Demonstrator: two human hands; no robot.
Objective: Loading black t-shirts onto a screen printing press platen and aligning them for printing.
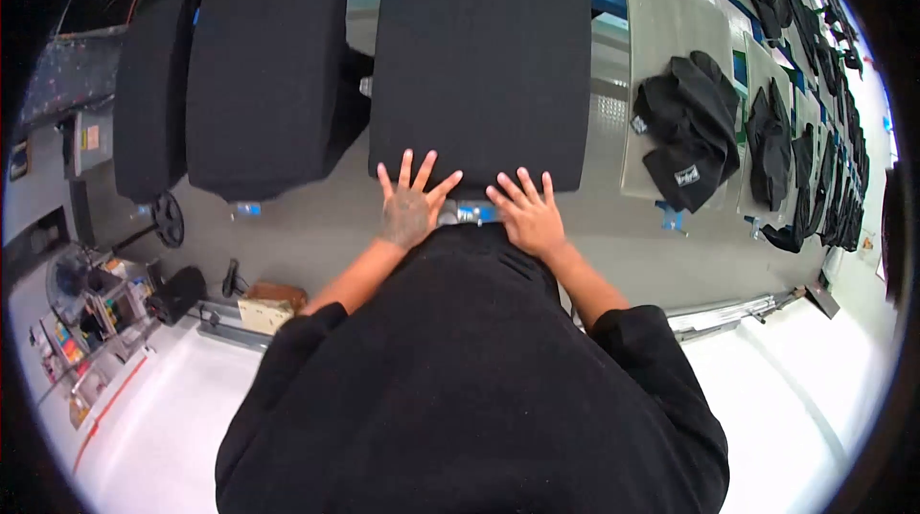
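Observation:
A black garment is stretched flat over a long platen (479,54) straight ahead of me. My left hand (412,203) lies flat on the near edge of the fabric, fingers spread. Beside it, my right hand (527,212) presses the same near edge, fingers also apart. Neither hand holds anything. Just below the hands, a bit of the platen's metal bracket (474,214) shows, and my own black shirt hides the lower part.
Two more black-covered platens (264,64) (149,83) stand to the left. On the right, bare metal platens (671,25) carry crumpled black garments (690,131), with several more (776,145) hanging farther right. A fan and a cluttered cart (86,313) sit on the floor at lower left.

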